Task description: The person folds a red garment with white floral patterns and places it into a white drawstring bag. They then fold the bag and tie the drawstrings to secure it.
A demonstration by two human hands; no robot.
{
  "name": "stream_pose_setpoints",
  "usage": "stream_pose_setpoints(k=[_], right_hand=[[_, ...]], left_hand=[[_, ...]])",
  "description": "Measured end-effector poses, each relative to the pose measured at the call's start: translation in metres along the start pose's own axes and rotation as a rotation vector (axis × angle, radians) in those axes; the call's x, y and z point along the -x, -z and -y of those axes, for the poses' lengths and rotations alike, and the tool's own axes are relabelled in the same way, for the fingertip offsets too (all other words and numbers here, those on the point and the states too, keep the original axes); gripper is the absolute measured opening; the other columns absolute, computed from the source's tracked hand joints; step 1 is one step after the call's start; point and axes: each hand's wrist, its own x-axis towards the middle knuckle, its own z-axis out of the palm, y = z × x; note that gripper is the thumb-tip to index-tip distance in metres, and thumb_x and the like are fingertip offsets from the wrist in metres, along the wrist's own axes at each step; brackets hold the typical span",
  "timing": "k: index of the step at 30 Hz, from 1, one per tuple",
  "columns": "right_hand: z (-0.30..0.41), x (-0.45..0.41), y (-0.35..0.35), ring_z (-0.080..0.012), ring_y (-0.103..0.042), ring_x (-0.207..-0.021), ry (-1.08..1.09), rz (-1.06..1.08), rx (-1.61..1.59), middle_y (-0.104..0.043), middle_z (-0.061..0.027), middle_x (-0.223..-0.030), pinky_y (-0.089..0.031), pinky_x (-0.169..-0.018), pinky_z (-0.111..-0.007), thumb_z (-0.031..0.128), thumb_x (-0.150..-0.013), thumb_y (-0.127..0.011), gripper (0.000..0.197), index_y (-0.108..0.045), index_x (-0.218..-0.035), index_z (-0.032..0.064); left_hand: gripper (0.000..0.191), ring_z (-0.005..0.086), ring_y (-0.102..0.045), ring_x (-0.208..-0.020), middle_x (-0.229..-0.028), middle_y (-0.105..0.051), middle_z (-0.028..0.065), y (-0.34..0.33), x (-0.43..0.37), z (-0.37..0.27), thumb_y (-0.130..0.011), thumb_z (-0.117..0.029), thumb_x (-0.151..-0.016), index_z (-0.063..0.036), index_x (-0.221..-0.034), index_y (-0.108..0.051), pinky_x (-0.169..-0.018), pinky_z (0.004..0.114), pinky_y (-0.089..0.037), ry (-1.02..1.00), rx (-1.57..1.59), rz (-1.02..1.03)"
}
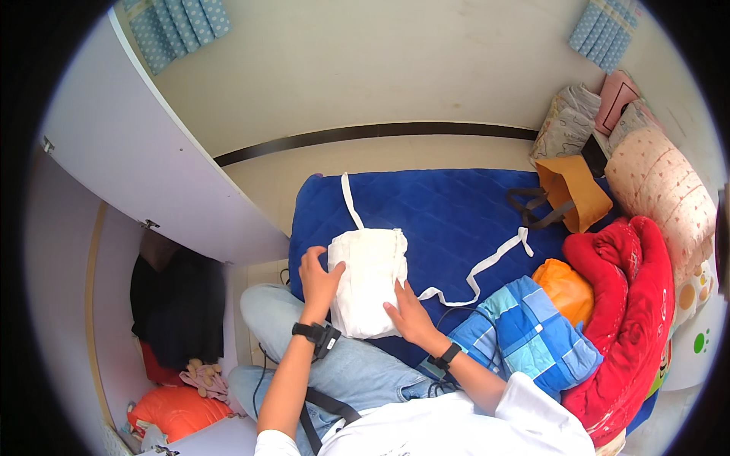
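Note:
A folded white cloth bundle (368, 279) lies in front of my crossed legs, at the near edge of a dark blue quilted bed cover (439, 211). One white strap (352, 200) runs away from its far edge. Another white strap (473, 279) trails in a bend to the right. My left hand (319, 282) is at the bundle's left side, fingers apart and thumb near the cloth edge. At the lower right side, my right hand (415, 319) rests against the cloth; whether it grips any fabric is unclear.
Right of me lie a blue checked cloth (536, 336), an orange bundle (564, 290), a thick red blanket (621, 336) and a mustard bag (576, 194). On the left, an open wardrobe door (165, 142) stands beside dark clothing (179, 302) and a bright orange padded item (177, 410).

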Motion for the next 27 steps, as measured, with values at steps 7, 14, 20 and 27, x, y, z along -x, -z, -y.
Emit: stream_pose_setpoints(k=[7,14,20,27], right_hand=[[0.023,-0.005,0.016,-0.0532,-0.053,-0.119,0.042,0.075,0.345,-0.04,-0.0445,-0.137,-0.05,-0.095,-0.05,0.044,-0.098,-0.054,0.069,-0.037,-0.146,-0.0031],[0.012,-0.003,0.006,-0.0487,-0.057,-0.112,0.116,0.03,0.487,-0.046,-0.0409,-0.134,-0.052,-0.089,-0.05,0.043,-0.096,-0.058,0.065,-0.044,-0.142,-0.0006],[-0.021,0.004,0.049,-0.0359,-0.065,-0.095,-0.019,0.078,0.182,-0.064,-0.0174,-0.11,-0.053,-0.079,-0.044,0.027,-0.094,-0.06,0.037,-0.058,-0.121,0.0028],[-0.057,-0.014,0.056,-0.0391,-0.065,-0.083,0.205,0.269,0.167,-0.066,-0.0171,-0.088,-0.051,-0.071,-0.049,0.021,-0.094,-0.057,0.016,-0.061,-0.094,0.0049]], left_hand=[[0.129,0.048,-0.044,-0.13,-0.142,-0.039,0.034,-0.057,0.019,-0.017,-0.089,-0.054,-0.06,-0.0088,-0.155,-0.014,-0.105,0.052,-0.041,0.217,0.064,0.318],[0.132,0.0482,-0.041,-0.128,-0.142,-0.032,0.0348,-0.077,0.021,-0.038,-0.088,-0.055,-0.06,-0.0156,-0.157,-0.008,-0.097,0.062,-0.04,0.296,-0.363,0.25],[0.135,0.046,-0.055,-0.118,-0.134,-0.046,0.0323,-0.058,0.012,-0.034,-0.093,-0.048,-0.055,-0.0103,-0.157,-0.011,-0.096,0.049,-0.049,0.395,-0.253,0.223],[0.1,0.0387,-0.066,-0.108,-0.117,-0.065,0.0257,-0.053,0.004,-0.017,-0.093,-0.043,-0.057,0.0003,-0.13,-0.04,-0.092,0.043,-0.053,0.352,-0.099,0.274]])
